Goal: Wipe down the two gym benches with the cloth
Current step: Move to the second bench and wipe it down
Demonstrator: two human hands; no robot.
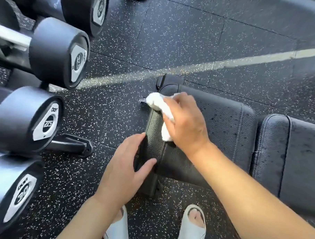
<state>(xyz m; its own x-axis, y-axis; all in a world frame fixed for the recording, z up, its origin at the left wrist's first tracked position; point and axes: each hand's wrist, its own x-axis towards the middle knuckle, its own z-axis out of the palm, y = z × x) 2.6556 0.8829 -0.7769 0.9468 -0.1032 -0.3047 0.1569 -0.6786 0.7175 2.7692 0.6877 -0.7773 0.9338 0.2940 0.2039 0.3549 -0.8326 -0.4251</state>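
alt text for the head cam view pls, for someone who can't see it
A person's right hand presses a white cloth onto the end pad of a black gym bench, while the left hand rests on the pad's near edge. Dumbbells on a rack line the left, above a speckled rubber floor.

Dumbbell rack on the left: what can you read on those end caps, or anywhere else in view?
"27.5", with a small mark above it that may be "bon": third dumbbell end cap.
Looks like "32.5", blurred, not certain: second dumbbell end cap.
Digits too blurred to read: top dumbbell end cap.
Digits too blurred to read: bottom dumbbell end cap.
No text shows on the bench, the cloth or the floor.
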